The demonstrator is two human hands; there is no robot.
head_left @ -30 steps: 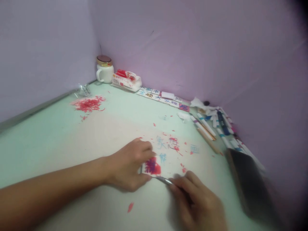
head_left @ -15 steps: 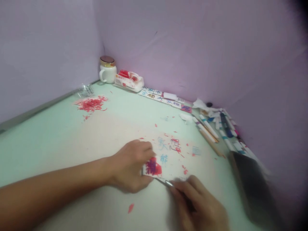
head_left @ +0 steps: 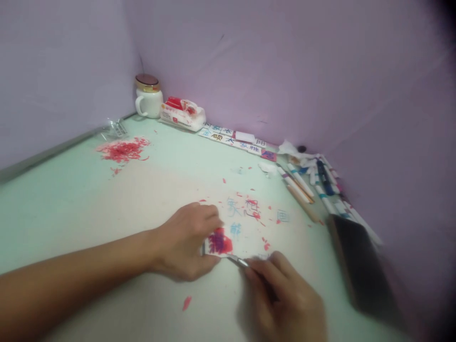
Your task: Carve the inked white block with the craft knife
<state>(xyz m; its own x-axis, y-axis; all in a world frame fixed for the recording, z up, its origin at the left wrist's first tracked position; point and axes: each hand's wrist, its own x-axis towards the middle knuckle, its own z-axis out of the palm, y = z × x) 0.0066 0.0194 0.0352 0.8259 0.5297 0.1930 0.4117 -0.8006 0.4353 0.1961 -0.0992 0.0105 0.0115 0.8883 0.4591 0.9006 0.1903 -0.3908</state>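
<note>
At ten o'clock from the work, a heap of red shavings [head_left: 121, 149] lies on the pale green worktop [head_left: 71, 213]. A clear plastic scrap [head_left: 114, 127] sits just beyond the heap. In the corner at eleven o'clock stands a lidded white mug [head_left: 147, 98], and a red-and-white packet [head_left: 182, 114] lies just beside it.

The left hand [head_left: 185, 242] is closed narrowly, thumb and fingers pinching the left end of a small tile [head_left: 219, 243] and pressing it flat on the worktop. A red-purple patch covers most of the tile's face. At the tile's five o'clock edge a thin metal tool [head_left: 237, 260] touches it. The right hand [head_left: 285, 304] grips the tool like a pen.

Loose red flakes [head_left: 265, 246] are scattered around the faint blue characters [head_left: 233, 207] written on the worktop at twelve o'clock, and one flake lies at seven o'clock. Judging by these and the heap, some colour is already off, while most of the patch remains.

A row of lettered tiles [head_left: 237, 141] lines the wall at one o'clock. There are pens [head_left: 306, 183] at two o'clock and a dark flat slab [head_left: 356, 266] at three o'clock.
</note>
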